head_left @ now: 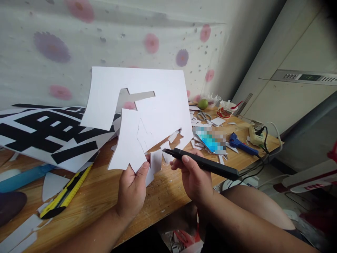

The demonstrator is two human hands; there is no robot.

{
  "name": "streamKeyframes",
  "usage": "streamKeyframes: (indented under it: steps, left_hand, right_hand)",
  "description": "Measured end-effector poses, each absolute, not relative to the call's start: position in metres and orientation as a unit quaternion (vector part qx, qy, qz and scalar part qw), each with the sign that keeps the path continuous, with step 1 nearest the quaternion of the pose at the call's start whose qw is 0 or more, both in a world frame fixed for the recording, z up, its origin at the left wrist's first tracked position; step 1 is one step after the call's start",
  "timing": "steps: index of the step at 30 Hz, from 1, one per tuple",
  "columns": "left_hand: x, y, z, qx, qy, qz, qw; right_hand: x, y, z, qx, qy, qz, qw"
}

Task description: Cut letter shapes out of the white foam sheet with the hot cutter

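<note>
My left hand pinches the lower edge of a white foam board sheet, thumb in front. The sheet is tilted up above the table and has angular cut-outs and faint pencil lines. A small folded-looking white piece is beside my left fingertips; whether it joins the sheet I cannot tell. In my right hand is a black utility knife, its narrow tip pointing left, close to that piece. My fingers are wrapped round its body.
On the wooden table lie white scraps, a yellow utility knife and sheets with black characters. To the right are scissors, a phone, a blue glue gun, a power strip and a paper cup.
</note>
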State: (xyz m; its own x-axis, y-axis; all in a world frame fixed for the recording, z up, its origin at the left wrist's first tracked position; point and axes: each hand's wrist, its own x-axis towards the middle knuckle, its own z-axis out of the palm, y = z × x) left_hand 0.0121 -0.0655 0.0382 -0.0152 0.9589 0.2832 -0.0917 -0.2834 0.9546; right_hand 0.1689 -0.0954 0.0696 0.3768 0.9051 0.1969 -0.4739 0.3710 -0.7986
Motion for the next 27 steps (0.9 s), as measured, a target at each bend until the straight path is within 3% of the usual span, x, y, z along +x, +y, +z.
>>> streamKeyframes:
  steps: [14,22,27]
  left_hand:
    - [0.011,-0.078,0.045,0.585,0.407,0.591,0.378]
    - [0.01,-0.079,0.038,0.566,0.394,0.606,0.398]
    - [0.012,-0.078,0.038,0.567,0.402,0.603,0.39]
  right_hand:
    - [0.178,-0.099,0.042,-0.401,-0.5,0.29,0.711]
    - [0.153,-0.095,0.06,-0.318,-0.269,0.475,0.775]
    - [0.149,-0.096,0.076,-0.301,-0.155,0.546,0.767]
